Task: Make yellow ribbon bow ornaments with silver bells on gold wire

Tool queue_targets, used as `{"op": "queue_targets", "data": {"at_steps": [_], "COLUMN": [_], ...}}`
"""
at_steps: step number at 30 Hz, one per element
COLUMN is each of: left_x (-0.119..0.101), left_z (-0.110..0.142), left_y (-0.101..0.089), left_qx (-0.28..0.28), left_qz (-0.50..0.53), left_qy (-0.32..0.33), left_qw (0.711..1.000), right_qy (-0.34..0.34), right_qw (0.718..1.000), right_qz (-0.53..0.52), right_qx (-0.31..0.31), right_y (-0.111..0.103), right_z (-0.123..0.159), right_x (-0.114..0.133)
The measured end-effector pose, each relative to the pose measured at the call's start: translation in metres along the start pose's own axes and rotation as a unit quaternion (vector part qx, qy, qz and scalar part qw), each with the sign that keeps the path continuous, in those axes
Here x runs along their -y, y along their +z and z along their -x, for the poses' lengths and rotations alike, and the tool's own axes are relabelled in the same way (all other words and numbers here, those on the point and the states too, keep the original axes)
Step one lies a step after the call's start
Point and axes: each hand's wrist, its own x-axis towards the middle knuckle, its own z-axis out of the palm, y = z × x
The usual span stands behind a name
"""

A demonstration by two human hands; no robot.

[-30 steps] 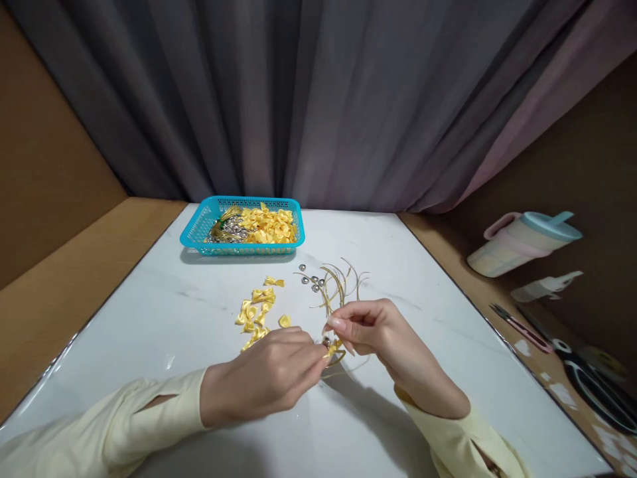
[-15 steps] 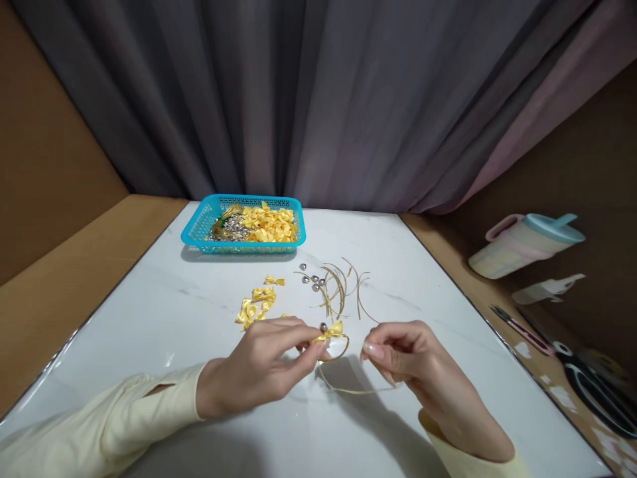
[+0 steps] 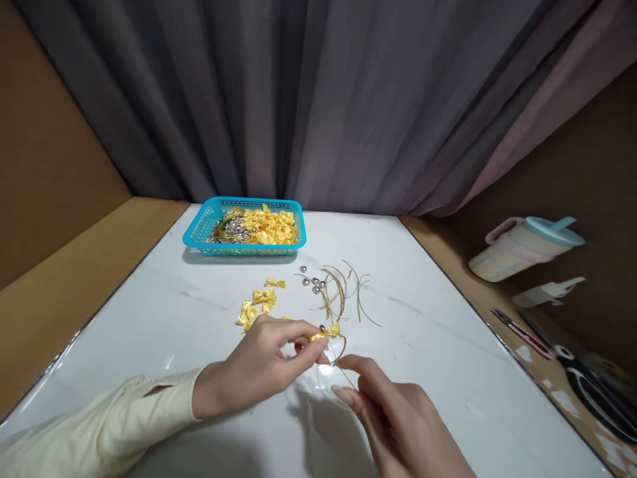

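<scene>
Here, glossy yellow bow (image 3: 334, 329), silver bell (image 3: 322, 328), looped gold cord (image 3: 345, 344); left hand (image 3: 269, 355) pinching bow, right hand (image 3: 393, 411) spread.

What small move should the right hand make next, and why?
Probably pinch the thin cord: it shows inside the open grasp of the right hand, while the left hand holds the yellow bow.

Grey curtain (image 3: 318, 106) — pleated, lidded cup (image 3: 515, 251), scissors (image 3: 573, 369)

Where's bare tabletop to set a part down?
Free: white tabletop between loose cords and its right edge; right of the blue basket; left of the yellow bows. Crowded: centre, around bells, left hand and right hand.
</scene>
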Motion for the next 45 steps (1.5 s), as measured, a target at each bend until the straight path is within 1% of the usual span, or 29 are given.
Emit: {"op": "queue_targets", "data": {"at_steps": [1,3,5,6,7,8,10,11,12,13,14,15,17,18,19,21,24,27,29,31,33,34,36,38,39,41,43,44,45], "left_x": [0.001,0.002,0.003,0.004,0.004,0.005,0.005,0.005,0.005,0.004,0.004,0.004,0.003,0.002,0.002,0.002,0.002,0.001,0.0,-0.001,-0.001,-0.001,0.0,0.001,0.001,0.003,0.004,0.005,0.005], "left_z": [0.0,-0.001,0.0,0.0,0.0,0.0,0.0,-0.001,-0.001,-0.001,-0.002,-0.002,-0.003,-0.003,-0.003,-0.004,-0.004,-0.005,-0.005,-0.006,-0.006,-0.006,-0.006,-0.005,-0.005,-0.004,-0.004,-0.004,-0.003], "left_y": [0.0,0.001,0.002,0.002,0.003,0.003,0.003,0.003,0.002,0.002,0.001,0.0,-0.001,-0.002,-0.002,-0.003,-0.003,-0.003,-0.004,-0.004,-0.004,-0.004,-0.003,-0.003,-0.003,-0.002,-0.002,-0.001,-0.002], "left_qx": [-0.005,-0.01,-0.008,-0.006,-0.004,-0.004,-0.009,-0.014,-0.02,-0.027,-0.031,-0.034,-0.035,-0.033,-0.033,-0.037,-0.041,-0.036,-0.035,-0.036,-0.035,-0.034,-0.031,-0.03,-0.031,-0.034,-0.032,-0.033,-0.032], "left_qz": [-0.007,-0.019,-0.029,-0.032,-0.034,-0.035,-0.034,-0.033,-0.033,-0.032,-0.031,-0.029,-0.02,-0.014,-0.01,-0.007,-0.004,0.006,0.015,0.028,0.037,0.037,0.027,0.012,0.005,-0.006,-0.011,-0.011,-0.01], "left_qy": [0.004,0.005,-0.007,-0.012,-0.015,-0.016,-0.013,-0.011,-0.01,-0.011,-0.013,-0.016,-0.023,-0.025,-0.024,-0.022,-0.026,-0.046,-0.06,-0.07,-0.08,-0.083,-0.085,-0.08,-0.075,-0.063,-0.055,-0.054,-0.054], "left_qw": [1.0,1.0,1.0,0.999,0.999,0.999,0.999,0.999,0.999,0.999,0.999,0.999,0.999,0.999,0.999,0.999,0.999,0.998,0.997,0.996,0.996,0.995,0.996,0.996,0.997,0.997,0.998,0.998,0.998], "right_qy": [-0.002,-0.009,-0.003,0.007,0.023,0.045,0.101,0.132,0.158,0.176,0.185,0.186,0.164,0.146,0.126,0.085,0.048,0.025,-0.004,-0.034,-0.055,-0.06,-0.062,-0.046,-0.033,0.0,0.033,0.045,0.052], "right_qw": [1.0,0.998,0.987,0.976,0.958,0.933,0.868,0.833,0.808,0.799,0.81,0.835,0.901,0.929,0.951,0.976,0.985,0.983,0.98,0.973,0.965,0.962,0.959,0.943,0.929,0.889,0.846,0.828,0.816], "right_qz": [-0.007,-0.034,-0.106,-0.165,-0.238,-0.32,-0.476,-0.533,-0.566,-0.573,-0.553,-0.509,-0.378,-0.31,-0.249,-0.153,-0.046,0.031,0.057,0.058,0.027,-0.005,-0.096,-0.199,-0.251,-0.366,-0.47,-0.505,-0.523], "right_qx": [-0.009,-0.052,-0.117,-0.145,-0.16,-0.156,-0.102,-0.068,-0.047,-0.046,-0.066,-0.095,-0.139,-0.142,-0.136,-0.128,-0.159,-0.178,-0.189,-0.222,-0.257,-0.265,-0.259,-0.261,-0.269,-0.275,-0.249,-0.24,-0.238], "right_y": [0.0,0.0,0.001,0.002,0.002,0.003,0.005,0.006,0.007,0.008,0.01,0.012,0.017,0.021,0.026,0.035,0.049,0.057,0.059,0.056,0.051,0.048,0.043,0.04,0.04,0.041,0.041,0.041,0.041], "right_z": [-0.001,-0.003,-0.005,-0.007,-0.008,-0.009,-0.012,-0.012,-0.013,-0.012,-0.011,-0.009,-0.004,-0.001,0.002,0.006,0.006,0.002,0.001,0.001,0.002,0.002,0.002,0.001,-0.001,-0.002,-0.003,-0.003,-0.003], "right_x": [-0.002,-0.005,-0.006,-0.006,-0.005,-0.005,-0.005,-0.005,-0.005,-0.004,-0.004,-0.003,-0.002,-0.002,-0.002,-0.003,-0.006,-0.006,-0.006,-0.006,-0.006,-0.006,-0.006,-0.005,-0.005,-0.005,-0.006,-0.007,-0.008]}}
